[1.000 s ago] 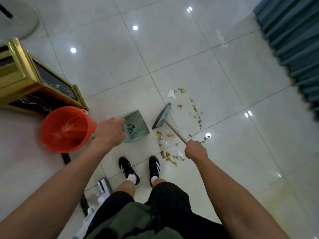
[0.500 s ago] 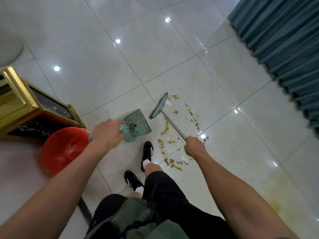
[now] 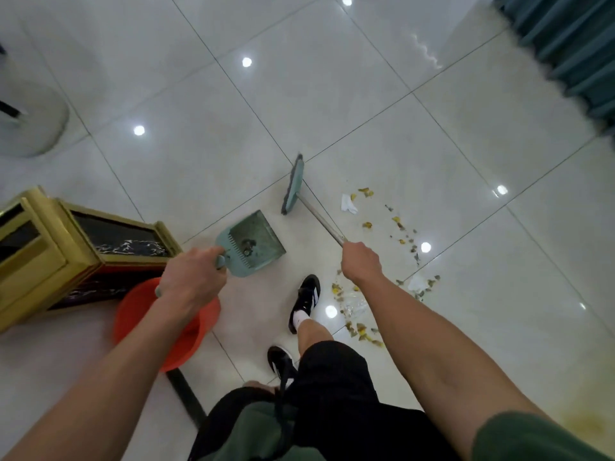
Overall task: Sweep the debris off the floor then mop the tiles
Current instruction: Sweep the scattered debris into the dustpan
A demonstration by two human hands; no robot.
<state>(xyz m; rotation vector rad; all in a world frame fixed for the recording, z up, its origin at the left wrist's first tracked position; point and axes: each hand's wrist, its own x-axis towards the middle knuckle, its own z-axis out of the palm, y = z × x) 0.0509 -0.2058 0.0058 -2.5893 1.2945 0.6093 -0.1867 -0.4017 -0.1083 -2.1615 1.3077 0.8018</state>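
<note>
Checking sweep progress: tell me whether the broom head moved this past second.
Yes. The broom head moved forward to the grout crossing, away from the white paper scrap.

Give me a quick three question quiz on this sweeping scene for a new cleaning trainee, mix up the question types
1. True or false: the debris is already inside the dustpan.
2. Which hand grips the broom: A left hand, B right hand?
3. What colour is the bucket beside the gold bin?

Key: 1 false, most lies scattered on the tiles; 2 B; 3 red.
</note>
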